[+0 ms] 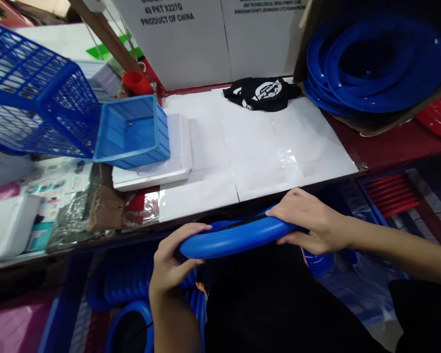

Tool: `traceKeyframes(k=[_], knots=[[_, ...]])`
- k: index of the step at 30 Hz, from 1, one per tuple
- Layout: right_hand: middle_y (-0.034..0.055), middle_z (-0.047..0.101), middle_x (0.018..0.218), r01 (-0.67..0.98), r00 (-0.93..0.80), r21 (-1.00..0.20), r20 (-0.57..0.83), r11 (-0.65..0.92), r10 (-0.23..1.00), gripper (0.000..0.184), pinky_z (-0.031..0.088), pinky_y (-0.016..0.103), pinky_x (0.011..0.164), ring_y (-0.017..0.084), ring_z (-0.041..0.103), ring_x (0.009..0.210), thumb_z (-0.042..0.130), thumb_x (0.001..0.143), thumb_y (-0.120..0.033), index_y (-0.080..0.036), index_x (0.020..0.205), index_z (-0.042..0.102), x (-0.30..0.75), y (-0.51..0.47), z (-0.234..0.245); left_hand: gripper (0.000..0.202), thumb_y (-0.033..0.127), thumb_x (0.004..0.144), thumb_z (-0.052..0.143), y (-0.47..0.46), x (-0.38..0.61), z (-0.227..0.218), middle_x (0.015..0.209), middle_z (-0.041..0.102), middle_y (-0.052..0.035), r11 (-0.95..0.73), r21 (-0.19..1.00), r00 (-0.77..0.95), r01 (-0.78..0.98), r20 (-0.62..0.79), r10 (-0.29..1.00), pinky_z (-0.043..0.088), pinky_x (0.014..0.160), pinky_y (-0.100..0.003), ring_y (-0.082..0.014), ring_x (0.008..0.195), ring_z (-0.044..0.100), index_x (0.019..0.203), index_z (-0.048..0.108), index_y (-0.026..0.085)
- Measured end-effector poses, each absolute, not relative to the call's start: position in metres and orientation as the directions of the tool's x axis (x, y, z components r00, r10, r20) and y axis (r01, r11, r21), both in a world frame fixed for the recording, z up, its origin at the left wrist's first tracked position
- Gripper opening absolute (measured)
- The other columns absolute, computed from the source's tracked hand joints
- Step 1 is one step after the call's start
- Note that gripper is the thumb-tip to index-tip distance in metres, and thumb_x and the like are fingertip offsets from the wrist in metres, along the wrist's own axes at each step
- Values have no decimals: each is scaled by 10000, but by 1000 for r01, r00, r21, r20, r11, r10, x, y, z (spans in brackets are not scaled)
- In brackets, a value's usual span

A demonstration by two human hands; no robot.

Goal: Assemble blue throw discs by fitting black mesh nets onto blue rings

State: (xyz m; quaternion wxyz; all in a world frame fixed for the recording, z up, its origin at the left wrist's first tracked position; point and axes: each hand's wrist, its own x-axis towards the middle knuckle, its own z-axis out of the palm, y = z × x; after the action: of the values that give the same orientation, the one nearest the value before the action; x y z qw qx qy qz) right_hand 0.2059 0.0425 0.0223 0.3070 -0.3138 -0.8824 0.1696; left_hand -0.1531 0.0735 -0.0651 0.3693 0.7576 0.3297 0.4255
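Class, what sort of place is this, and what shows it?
Probably a workshop or factory workstation: a paper-covered bench, round blue pieces piled in a carton, and a handheld curved blue piece.

In the lower middle of the frame, the blue ring [238, 241] is seen nearly edge-on, so most of its inside is hidden; the left hand [174, 250] and right hand [310, 223] cover its two ends. The blue basket [64, 93] is cut off by the left edge, the red plates [439, 120] by the right edge. The top line of print on the white carton [191, 59] is cropped above. Folds hide part of the black cloth's [255, 102] lettering. At lower left, the blue stack [119, 287] is dim and blurred.
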Motion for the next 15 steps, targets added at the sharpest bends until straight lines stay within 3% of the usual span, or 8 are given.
traceKeyframes(k=[4, 7, 10, 15], knots=[[132, 780, 1172, 447, -629, -508, 407, 736, 662, 362, 520, 400, 903, 230, 728, 1016, 597, 1113, -355, -150, 1411, 578, 206, 40, 12, 486, 467, 968, 802, 63, -125, -17, 1118, 833, -133, -740, 621, 589, 258, 506, 630, 680, 883, -352, -268, 970, 824, 1356, 705, 192], [146, 775, 1188, 462, -622, -489, 416, 740, 663, 391, 525, 416, 934, 235, 735, 1066, 590, 1116, -345, -139, 1445, 548, 203, 36, 10, 429, 374, 1018, 748, 60, -108, 2, 1134, 826, -146, -808, 469, 633, 358, 514, 579, 679, 886, -366, -273, 987, 821, 1386, 678, 164], [145, 780, 1153, 473, -626, -440, 443, 764, 642, 439, 534, 406, 896, 229, 737, 1033, 615, 1108, -388, -119, 1447, 542, 199, 33, 10, 368, 347, 1070, 667, 59, -98, 8, 1111, 820, -148, -831, 416, 673, 369, 497, 548, 676, 831, -360, -254, 938, 813, 1362, 657, 123], [116, 786, 1086, 513, -655, -350, 431, 784, 621, 470, 518, 378, 828, 203, 731, 945, 578, 1118, -496, -107, 1382, 588, 196, 34, 15, 481, 499, 1105, 565, 56, -88, 8, 1047, 812, -154, -843, 428, 721, 327, 464, 515, 663, 730, -339, -239, 859, 799, 1329, 638, 79]])
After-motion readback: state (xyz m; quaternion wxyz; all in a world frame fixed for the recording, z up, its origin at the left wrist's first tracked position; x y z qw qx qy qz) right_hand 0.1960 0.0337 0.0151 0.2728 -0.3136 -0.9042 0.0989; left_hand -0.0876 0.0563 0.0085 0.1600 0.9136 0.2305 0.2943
